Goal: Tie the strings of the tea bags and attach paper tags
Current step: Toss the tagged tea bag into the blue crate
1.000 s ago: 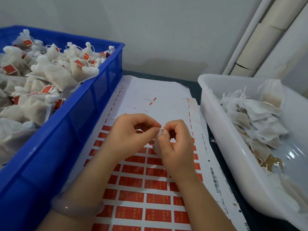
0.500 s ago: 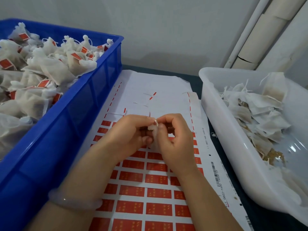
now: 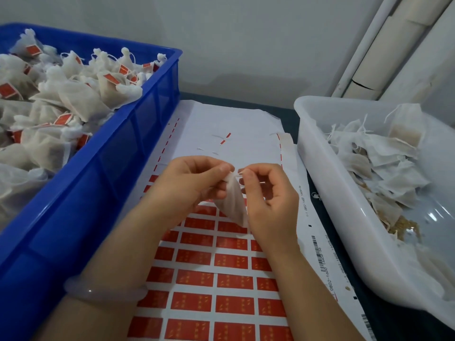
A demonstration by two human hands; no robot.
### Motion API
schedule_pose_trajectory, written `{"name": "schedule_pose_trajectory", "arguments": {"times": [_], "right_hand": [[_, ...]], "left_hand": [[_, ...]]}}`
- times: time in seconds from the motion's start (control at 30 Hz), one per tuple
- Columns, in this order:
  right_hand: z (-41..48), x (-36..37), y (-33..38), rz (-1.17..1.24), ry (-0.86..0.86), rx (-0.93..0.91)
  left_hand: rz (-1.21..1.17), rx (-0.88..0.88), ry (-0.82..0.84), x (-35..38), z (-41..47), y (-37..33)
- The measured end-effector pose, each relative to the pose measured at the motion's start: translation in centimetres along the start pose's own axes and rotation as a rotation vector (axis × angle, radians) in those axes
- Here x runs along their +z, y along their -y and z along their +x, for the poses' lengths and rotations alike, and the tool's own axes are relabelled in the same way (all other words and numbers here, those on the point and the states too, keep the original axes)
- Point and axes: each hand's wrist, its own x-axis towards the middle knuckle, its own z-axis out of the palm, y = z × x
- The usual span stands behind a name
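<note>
The tea bag [image 3: 234,205] is held above the sheet of red tags [image 3: 221,264]. Its gathered neck is pinched between thumb and forefinger of the left hand [image 3: 192,188], so that its long axis hangs downward and slightly rightward from that closed grip. What appears to be the string [image 3: 238,173] is pinched just beside the neck by the fingertips of the right hand [image 3: 270,203], whose other fingers are loosely curled. The knot is therefore judged to be tightened by a pull to the right, away from the left grip.
</note>
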Motion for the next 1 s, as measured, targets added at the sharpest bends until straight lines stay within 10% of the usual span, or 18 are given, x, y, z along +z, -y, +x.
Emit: {"name": "schedule_pose_trajectory", "arguments": {"times": [0.47, 1.0], "right_hand": [[1.1, -1.6, -0.6, -0.297, 0.079, -0.224], [1.2, -1.6, -0.8, -0.27, 0.157, -0.111]], "left_hand": [[0.412, 0.093, 0.135, 0.2, -0.4, -0.3], [0.087, 0.039, 0.095, -1.2, -0.2, -0.6]]}}
